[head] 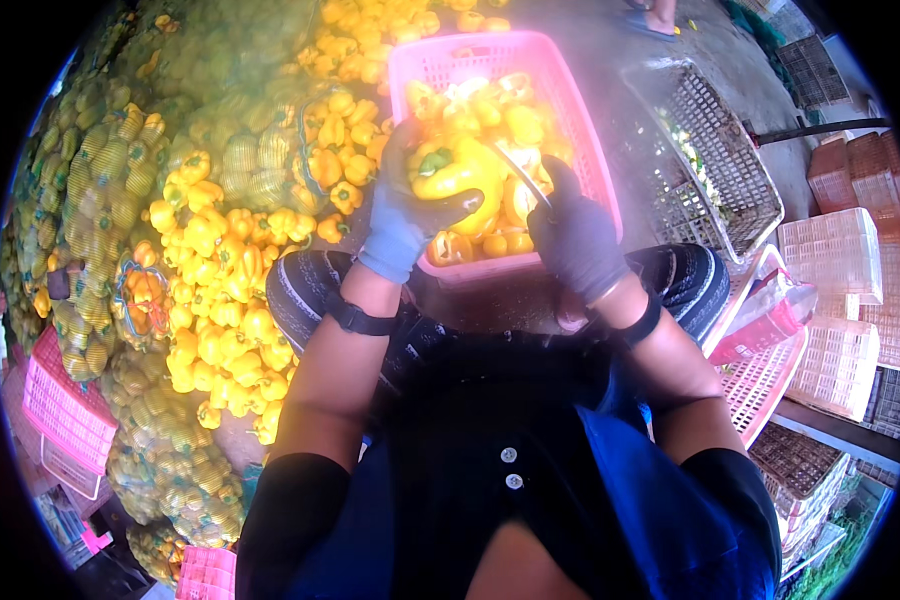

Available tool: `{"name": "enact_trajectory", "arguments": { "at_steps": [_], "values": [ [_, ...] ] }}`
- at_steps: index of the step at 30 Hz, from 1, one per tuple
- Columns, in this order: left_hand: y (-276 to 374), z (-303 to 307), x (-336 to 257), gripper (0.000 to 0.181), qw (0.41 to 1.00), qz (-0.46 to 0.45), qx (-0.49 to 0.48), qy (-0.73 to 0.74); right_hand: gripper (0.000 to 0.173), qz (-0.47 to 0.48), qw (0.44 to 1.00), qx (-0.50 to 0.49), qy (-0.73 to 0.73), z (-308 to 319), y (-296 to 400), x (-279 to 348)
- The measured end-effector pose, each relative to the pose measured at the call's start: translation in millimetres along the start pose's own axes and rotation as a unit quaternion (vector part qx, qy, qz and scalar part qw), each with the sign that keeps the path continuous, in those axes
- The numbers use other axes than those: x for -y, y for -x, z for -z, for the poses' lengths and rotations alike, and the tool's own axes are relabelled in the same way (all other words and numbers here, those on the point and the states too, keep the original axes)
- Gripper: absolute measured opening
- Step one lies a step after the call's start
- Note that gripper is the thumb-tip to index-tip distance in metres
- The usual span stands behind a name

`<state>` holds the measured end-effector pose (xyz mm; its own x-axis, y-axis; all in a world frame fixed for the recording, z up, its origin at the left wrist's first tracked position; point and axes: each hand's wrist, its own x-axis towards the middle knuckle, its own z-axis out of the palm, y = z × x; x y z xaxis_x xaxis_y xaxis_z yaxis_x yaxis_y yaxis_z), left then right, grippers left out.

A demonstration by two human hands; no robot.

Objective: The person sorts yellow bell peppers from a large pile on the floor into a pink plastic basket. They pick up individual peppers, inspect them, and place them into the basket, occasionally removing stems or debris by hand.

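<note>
A whole yellow bell pepper (461,180) with a green stem rests in my gloved left hand (412,199), its fingers wrapped round the side and front. My right hand (576,229), in a grey glove, grips a thin curved blade (521,172), most likely a knife; its handle is hidden in the fist. The blade's far end lies close to the pepper, and glare hides whether they touch. Beneath both hands stands a pink plastic basket (607,187) holding several cut and hollowed yellow peppers (450,247).
Loose yellow peppers (229,337) are heaped at the left, beside stacked mesh sacks of peppers (105,195). At the right are a dirty white crate (720,150) with scraps, stacked crates (832,247) and a red-and-clear plastic bag (765,322). Another person's foot (656,22) shows at the top.
</note>
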<state>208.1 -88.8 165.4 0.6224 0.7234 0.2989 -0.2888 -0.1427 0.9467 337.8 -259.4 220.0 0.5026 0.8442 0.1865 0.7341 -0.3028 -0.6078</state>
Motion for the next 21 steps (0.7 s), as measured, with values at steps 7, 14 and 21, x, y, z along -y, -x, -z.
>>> {"name": "enact_trajectory", "arguments": {
  "at_steps": [7,14,21],
  "values": [
    [-2,3,-24,0.093,0.979,0.063,-0.036,0.19,0.068,-0.059,0.982,0.13,0.126,-53,-5,-10],
    [-24,26,-18,0.081,0.977,0.121,0.01,0.175,0.068,-0.121,0.943,0.033,-0.308,-37,-15,-33],
    [7,-7,-3,0.085,0.978,0.172,0.062,0.097,0.103,0.094,0.93,0.123,-0.334,-16,-50,0]
  ]
}}
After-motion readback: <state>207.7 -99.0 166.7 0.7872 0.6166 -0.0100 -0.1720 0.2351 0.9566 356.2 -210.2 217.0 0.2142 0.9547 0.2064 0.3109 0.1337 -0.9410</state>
